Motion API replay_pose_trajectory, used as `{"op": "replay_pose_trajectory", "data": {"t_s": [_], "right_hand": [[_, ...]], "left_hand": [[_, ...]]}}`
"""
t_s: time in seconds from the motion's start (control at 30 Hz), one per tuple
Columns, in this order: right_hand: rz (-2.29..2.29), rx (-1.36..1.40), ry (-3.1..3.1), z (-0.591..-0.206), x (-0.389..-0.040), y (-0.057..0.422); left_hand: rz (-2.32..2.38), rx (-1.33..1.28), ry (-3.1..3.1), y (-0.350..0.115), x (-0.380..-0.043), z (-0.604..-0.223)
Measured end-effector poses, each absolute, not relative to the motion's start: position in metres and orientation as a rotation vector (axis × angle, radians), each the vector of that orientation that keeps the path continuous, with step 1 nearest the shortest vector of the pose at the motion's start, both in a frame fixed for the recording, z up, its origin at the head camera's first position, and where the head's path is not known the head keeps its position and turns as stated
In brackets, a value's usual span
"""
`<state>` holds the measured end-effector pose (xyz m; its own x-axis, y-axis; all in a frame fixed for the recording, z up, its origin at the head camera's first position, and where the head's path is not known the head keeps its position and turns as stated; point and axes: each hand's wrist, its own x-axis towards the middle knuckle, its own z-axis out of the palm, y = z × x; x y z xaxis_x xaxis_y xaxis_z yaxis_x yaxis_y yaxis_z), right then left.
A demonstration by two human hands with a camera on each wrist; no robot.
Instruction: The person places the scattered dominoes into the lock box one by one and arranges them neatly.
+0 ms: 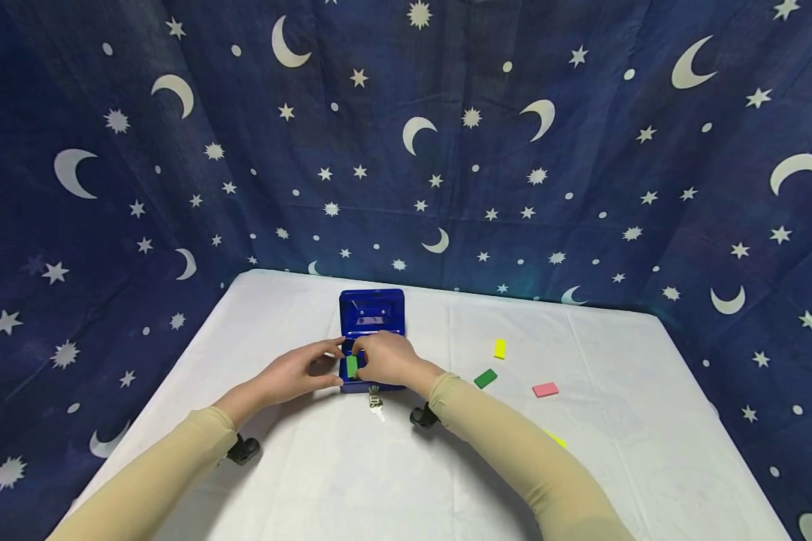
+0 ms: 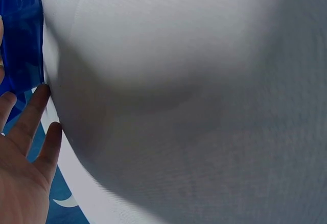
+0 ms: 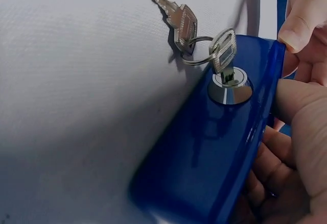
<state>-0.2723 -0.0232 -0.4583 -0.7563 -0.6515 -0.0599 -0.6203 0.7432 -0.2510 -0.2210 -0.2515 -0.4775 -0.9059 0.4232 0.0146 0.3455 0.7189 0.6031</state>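
A blue metal cash box (image 1: 372, 309) stands with its lid raised at the far side of the table. A key (image 3: 225, 50) sits in its front lock, and a second key (image 3: 186, 29) hangs from the same ring. My right hand (image 1: 390, 358) reaches into the box, fingers bent, its tips at a small green block (image 1: 352, 366) that they seem to pinch. In the right wrist view that block is hidden behind the box wall. My left hand (image 1: 296, 370) rests at the box's left side, thumb on the front corner and the other fingers extended along the side.
To the right of the box, flat blocks lie scattered on the white cloth (image 1: 325, 481): a yellow one (image 1: 500, 349), a green one (image 1: 485, 378) and a pink one (image 1: 545, 390). Another yellow block (image 1: 556, 439) is partly covered by my right sleeve. A star-patterned curtain (image 1: 446, 150) hangs behind.
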Motion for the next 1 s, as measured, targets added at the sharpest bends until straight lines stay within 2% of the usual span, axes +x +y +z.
{"op": "replay_pose_trajectory", "data": {"t_s": [0.33,1.0], "right_hand": [[-0.31,-0.917,2.785,-0.4608,-0.2734,-0.0279],[-0.362,-0.913,2.796,-0.4687,-0.2742,-0.0323]], "left_hand": [[0.929,0.634,2.809,-0.2507,-0.2211,-0.4774],[0.94,0.633,2.797,-0.2508,-0.2199,-0.4754]]}}
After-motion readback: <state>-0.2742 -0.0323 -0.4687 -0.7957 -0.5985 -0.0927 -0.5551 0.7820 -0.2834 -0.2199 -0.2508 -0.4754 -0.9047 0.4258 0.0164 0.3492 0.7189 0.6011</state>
